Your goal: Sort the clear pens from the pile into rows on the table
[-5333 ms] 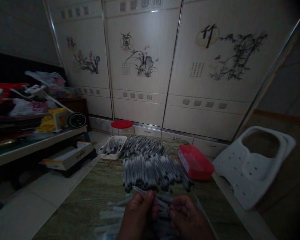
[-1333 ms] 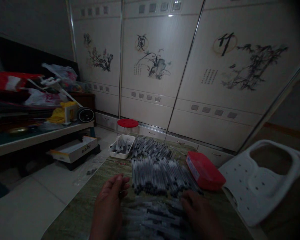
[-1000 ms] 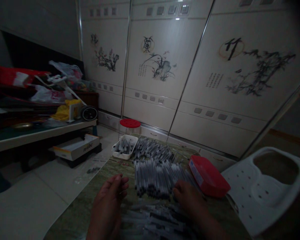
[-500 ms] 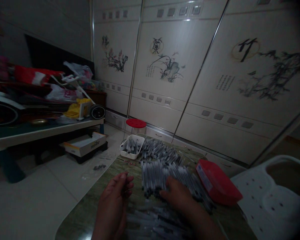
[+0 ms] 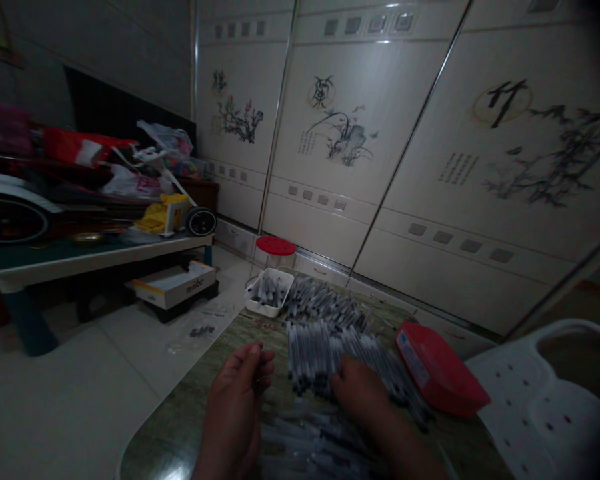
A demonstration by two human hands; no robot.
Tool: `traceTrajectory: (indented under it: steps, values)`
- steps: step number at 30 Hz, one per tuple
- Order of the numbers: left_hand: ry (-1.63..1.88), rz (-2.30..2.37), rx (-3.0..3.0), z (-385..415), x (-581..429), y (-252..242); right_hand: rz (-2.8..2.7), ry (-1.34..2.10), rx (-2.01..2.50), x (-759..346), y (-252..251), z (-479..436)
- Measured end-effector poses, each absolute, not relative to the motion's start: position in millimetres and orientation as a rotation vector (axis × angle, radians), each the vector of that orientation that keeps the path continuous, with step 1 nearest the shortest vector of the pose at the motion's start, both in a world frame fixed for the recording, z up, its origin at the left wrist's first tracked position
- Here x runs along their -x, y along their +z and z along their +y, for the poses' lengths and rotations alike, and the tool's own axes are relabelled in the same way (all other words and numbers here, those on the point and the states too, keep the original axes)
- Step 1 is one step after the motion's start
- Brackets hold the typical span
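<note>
Pens (image 5: 325,360) massed on a marbled tabletop (image 5: 185,427), long axes pointing away from the person.
A second batch of pens (image 5: 320,443) lies crosswise nearer; right hand (image 5: 360,390) presses into the main pile, grip unclear; left hand (image 5: 237,393) hovers empty, fingers loosely curled.

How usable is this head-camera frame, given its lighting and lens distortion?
In the head view, the room is dim and underexposed, darkest at the top right corner. Wide-angle distortion makes the wardrobe doors lean. The pens below the right hand sink into shadow, so single pens are hard to separate. Glare is slight.
</note>
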State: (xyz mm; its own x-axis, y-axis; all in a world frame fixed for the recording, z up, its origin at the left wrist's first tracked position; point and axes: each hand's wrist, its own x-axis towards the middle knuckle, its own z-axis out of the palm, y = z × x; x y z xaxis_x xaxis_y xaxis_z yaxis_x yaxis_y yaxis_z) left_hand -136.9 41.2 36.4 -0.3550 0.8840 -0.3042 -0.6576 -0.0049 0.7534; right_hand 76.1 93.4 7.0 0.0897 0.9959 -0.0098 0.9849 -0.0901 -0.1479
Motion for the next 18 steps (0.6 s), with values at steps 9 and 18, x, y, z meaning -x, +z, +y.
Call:
traceTrajectory:
  steps: [9, 18]
  values:
    - [1.604, 1.069, -0.372, 42.4, 135.8, 27.7, -1.906, 0.235, 2.261, -79.9, 0.3, 97.7]
    - [1.332, 1.116, -0.730, 42.7, 116.5, 14.8, -1.721, 0.855, 1.910, -104.0, 18.9, 50.0]
